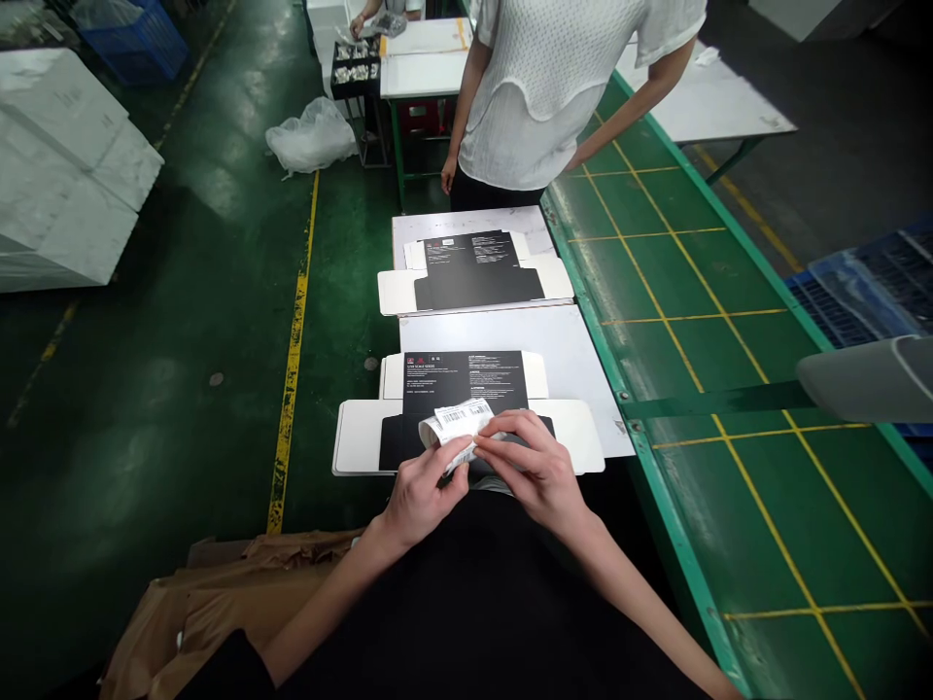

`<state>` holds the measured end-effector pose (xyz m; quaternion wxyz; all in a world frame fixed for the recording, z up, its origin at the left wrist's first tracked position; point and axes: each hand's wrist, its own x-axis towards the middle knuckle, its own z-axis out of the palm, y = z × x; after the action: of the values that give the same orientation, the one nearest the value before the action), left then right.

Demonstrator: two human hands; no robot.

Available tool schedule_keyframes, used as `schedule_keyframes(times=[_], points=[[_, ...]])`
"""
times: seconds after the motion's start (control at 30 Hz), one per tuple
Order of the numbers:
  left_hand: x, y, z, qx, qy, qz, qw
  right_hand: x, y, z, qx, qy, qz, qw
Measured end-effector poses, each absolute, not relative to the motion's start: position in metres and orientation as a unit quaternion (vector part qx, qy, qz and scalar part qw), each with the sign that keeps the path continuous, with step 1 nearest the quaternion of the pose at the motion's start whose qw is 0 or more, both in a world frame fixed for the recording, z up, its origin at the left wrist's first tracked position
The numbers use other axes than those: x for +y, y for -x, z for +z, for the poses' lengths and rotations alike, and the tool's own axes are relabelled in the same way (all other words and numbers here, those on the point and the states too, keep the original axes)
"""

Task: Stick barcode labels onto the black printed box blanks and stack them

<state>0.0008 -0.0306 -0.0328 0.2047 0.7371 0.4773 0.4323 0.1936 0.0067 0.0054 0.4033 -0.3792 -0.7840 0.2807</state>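
A worker's left hand (427,491) grips a small roll of labels (463,418) between thumb and fingers, while the right hand (539,467) pinches at the strip's near edge, its fingertips almost meeting those of the left. The roll, printed with barcodes, is held up over the lower part of a flattened box (463,374), black with white flaps, that lies on a white surface (575,340). The grip suggests a label is being worked loose; whether one has lifted is too small to tell. Done well, the left hand would steady the roll without crushing it, and the right would take a label by one corner, drawing it back slowly and low so it neither creases nor tears. Fingertips are best kept off the sticky face, and the roll clear of the box's printed panel.

Alongside, to the right, runs a green belt (634,243) marked with yellow lines. Beyond the first box lies a second black-and-white box (470,262), also flat. Past it stands a co-worker in a white top (539,97), and farther back another person's hand (357,27) shows near a black tray (356,71).
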Motion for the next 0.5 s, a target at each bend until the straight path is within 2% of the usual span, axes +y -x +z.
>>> schedule_keyframes(times=[0.5], points=[[-0.027,0.0,-0.033,0.534,-0.713,0.394,0.227,0.013,-0.18,0.002,-0.783,0.418,0.259,0.381]])
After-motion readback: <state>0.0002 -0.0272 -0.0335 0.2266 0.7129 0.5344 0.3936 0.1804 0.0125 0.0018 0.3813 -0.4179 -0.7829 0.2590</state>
